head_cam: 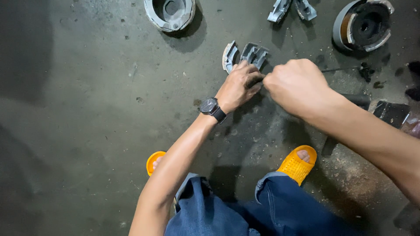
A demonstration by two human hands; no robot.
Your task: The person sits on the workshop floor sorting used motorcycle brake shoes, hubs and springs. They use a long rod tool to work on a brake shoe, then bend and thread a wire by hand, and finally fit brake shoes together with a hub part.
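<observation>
Grey metal shoe pieces [247, 56] on the dark concrete floor [87, 109], upper centre, two curved segments side by side, near edge under my fingers. My left hand [237, 86] lies palm-down on them, fingers curled over the near edge, wrist bent a bit, forearm running up from lower left. Black wristwatch [211, 107] on that wrist, dial up. Left hand is narrow and presses on the pieces; can't tell if it really grips them.

My right hand [297, 85] comes in from the right, closed to a fist, knuckles up, touching the left fingertips at approx the middle. Something thin and dark pokes out btw the two hands, too hidden to name. Can't tell what the fist holds.

No readable labels or pkgs. Flat dark glossy packet [391, 112] at right edge, partly behind my right forearm.

Containers: round grey drum housing [169, 13] at top, open side up, hollow w/ a hub inside. Second round drum [363, 24] top right, tilted, dark inside, rust-brown band on its rim. Another pair of grey shoe segments [291, 8] btw the two drums, well apart from my hands.

Small dark bits [365, 70] on the floor right of the fist. Below: orange slippers [297, 165] and blue jeans [262, 209], I'm squatting.
</observation>
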